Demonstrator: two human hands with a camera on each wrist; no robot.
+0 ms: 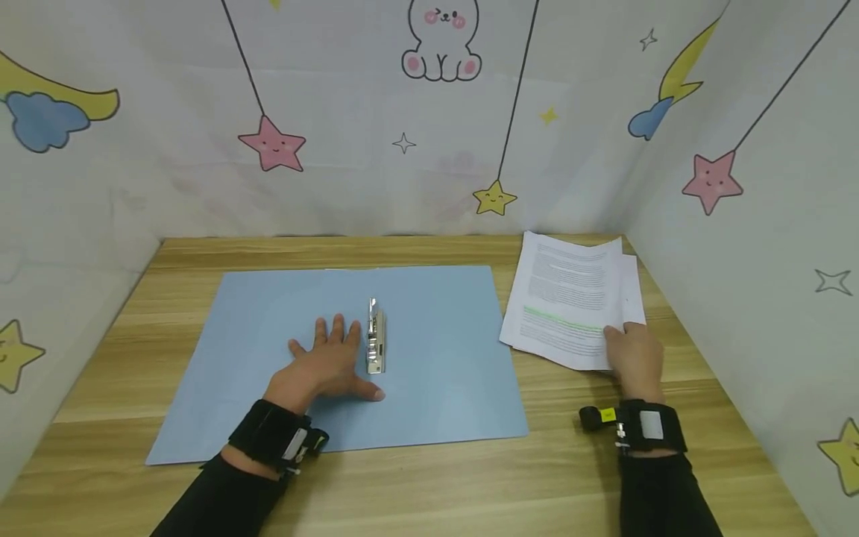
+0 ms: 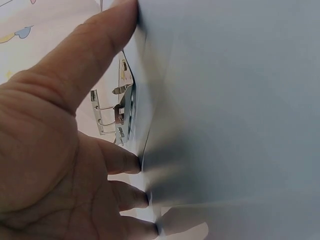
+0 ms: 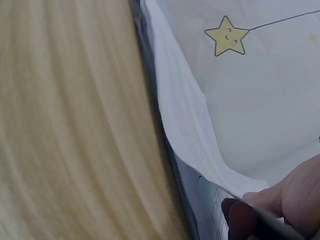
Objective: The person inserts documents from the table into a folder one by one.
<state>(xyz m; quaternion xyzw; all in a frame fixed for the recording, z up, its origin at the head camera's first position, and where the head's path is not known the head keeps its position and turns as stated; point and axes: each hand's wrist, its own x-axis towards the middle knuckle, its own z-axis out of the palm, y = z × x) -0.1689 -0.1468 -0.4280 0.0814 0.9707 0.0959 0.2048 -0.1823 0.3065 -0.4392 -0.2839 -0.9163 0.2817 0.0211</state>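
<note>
A light blue folder (image 1: 443, 358) lies spread flat on the table, with a metal lever clip (image 1: 377, 339) fixed near its middle. My left hand (image 1: 325, 365) rests on the folder just left of the clip, fingers spread and straight. In the left wrist view the clip's metal rings (image 2: 106, 116) stand up beyond the thumb. On the right, my right hand (image 1: 634, 358) pinches the lower right corner of printed sheets (image 1: 564, 298), one line marked in green. The right wrist view shows the sheets' edge (image 3: 185, 125) curving up toward the thumb, other paper beneath.
The wooden table (image 1: 436, 492) runs up to a white cloth backdrop (image 1: 335, 194) printed with stars and clouds, which also closes off both sides. More white paper (image 1: 632, 291) sticks out from under the printed sheets. Black straps with small cameras circle both wrists.
</note>
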